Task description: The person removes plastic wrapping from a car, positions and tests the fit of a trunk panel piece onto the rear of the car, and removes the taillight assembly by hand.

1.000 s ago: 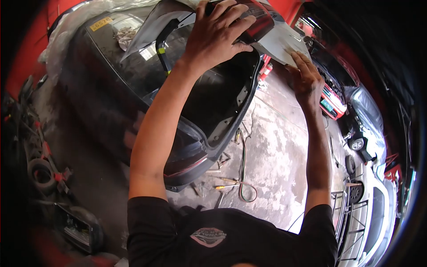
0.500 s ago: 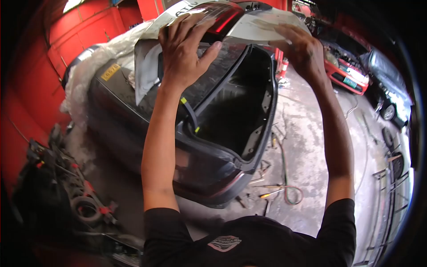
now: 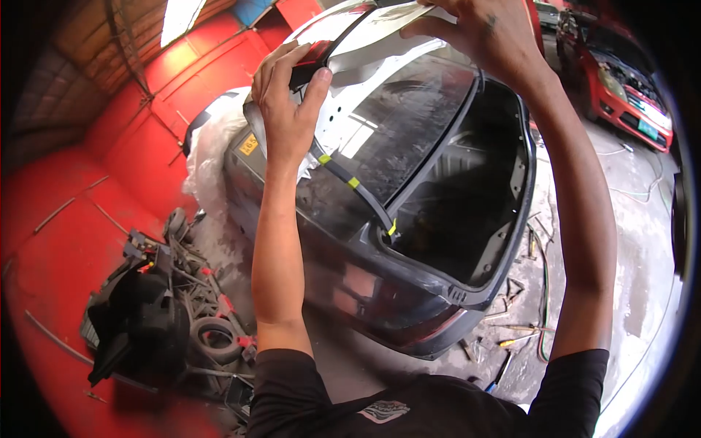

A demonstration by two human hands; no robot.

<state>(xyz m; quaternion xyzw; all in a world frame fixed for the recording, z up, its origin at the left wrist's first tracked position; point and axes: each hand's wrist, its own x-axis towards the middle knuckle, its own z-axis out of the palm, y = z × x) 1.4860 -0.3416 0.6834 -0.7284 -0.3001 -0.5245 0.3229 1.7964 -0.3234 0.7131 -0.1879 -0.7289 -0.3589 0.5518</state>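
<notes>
A raised white trunk lid [image 3: 380,31] with a dark red tail light [image 3: 312,58] set in it spans the top of the view. My left hand [image 3: 286,109] is closed on the lid's edge at the tail light, thumb over the front. At the top right, my right hand [image 3: 485,33] holds the lid's edge with the thumb underneath; its upper fingers are partly cut off by the frame. Below both arms is the dark car body [image 3: 350,274] with an open trunk [image 3: 445,197]. A black cable with yellow tape [image 3: 339,171] runs from the lid to the trunk's corner.
Car parts and a round ring-shaped part [image 3: 215,339] lie in a pile on the left. Plastic sheeting [image 3: 208,160] hangs along the car's far side. Tools, including a yellow-handled screwdriver [image 3: 511,342], and a hose [image 3: 544,306] lie on the floor. A red car [image 3: 617,87] stands at the right.
My view has turned left. My right hand has moved higher and now grips the lid's edge. My left thumb has come against the tail light, and more of the lid's underside shows.
</notes>
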